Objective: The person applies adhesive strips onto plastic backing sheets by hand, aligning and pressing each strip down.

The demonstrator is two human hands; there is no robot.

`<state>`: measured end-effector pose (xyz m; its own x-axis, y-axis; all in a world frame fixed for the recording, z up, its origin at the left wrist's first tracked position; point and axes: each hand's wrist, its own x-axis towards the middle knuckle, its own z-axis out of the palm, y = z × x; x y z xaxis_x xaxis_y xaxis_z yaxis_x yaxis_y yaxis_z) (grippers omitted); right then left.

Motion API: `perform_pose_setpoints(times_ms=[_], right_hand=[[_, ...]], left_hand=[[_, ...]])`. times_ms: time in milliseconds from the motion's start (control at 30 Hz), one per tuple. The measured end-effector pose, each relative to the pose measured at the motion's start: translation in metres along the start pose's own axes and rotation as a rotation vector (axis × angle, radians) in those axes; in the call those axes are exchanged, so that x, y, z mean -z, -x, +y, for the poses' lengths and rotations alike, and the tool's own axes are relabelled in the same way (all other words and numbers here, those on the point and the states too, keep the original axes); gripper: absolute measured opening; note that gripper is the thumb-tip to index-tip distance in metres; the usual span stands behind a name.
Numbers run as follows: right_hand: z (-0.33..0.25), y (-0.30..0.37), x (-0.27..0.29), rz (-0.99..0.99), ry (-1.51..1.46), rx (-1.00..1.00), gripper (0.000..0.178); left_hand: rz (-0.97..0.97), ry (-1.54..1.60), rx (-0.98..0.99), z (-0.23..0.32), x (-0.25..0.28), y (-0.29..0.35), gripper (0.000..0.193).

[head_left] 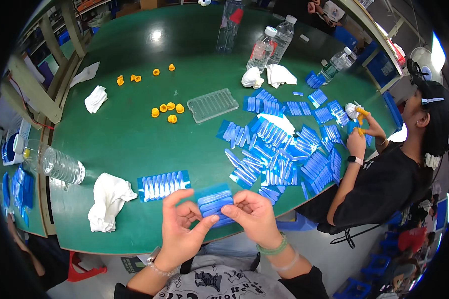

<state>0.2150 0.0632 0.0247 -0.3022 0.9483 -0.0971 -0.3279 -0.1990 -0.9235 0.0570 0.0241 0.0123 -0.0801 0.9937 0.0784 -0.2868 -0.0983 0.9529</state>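
Note:
Close to the table's front edge I hold a small blue sheet (215, 203) carrying a row of slim, rounded blue pieces. My right hand (257, 214) pinches its right side, thumb on top. My left hand (183, 226) is at the lower left corner, with the thumb tip against the sheet and the other fingers curled beside it. Just beyond my left hand lies another blue sheet (163, 185) with a row of the same pieces. Right of my hands, many such sheets (279, 154) overlap in a loose heap. What the pieces are, I cannot tell.
A clear ribbed tray (213, 105) and small yellow caps (170, 106) sit mid-table. A white cloth (110, 202) and a water bottle (55, 162) are on the left. More bottles (262, 50) stand at the back. A co-worker (384, 174) handles sheets on the right.

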Motion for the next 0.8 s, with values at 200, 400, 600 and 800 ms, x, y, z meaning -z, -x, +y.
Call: perform_pose_setpoints(times_ms=[200, 400, 600, 800], right_hand=[[-0.002, -0.002, -0.004, -0.071, 0.311, 0.044, 0.011], [0.003, -0.011, 0.000, -0.072, 0.182, 0.079, 0.008], [-0.002, -0.012, -0.020, -0.096, 0.201, 0.034, 0.007], [0.011, -0.006, -0.009, -0.126, 0.360, 0.039, 0.007]], left_hand=[[0.122, 0.152, 0.086, 0.009, -0.001, -0.008, 0.065], [0.072, 0.100, 0.146, 0.011, -0.003, -0.009, 0.045], [0.094, 0.014, 0.148, -0.001, 0.011, -0.004, 0.013], [0.056, -0.378, -0.024, 0.008, 0.023, 0.008, 0.013]])
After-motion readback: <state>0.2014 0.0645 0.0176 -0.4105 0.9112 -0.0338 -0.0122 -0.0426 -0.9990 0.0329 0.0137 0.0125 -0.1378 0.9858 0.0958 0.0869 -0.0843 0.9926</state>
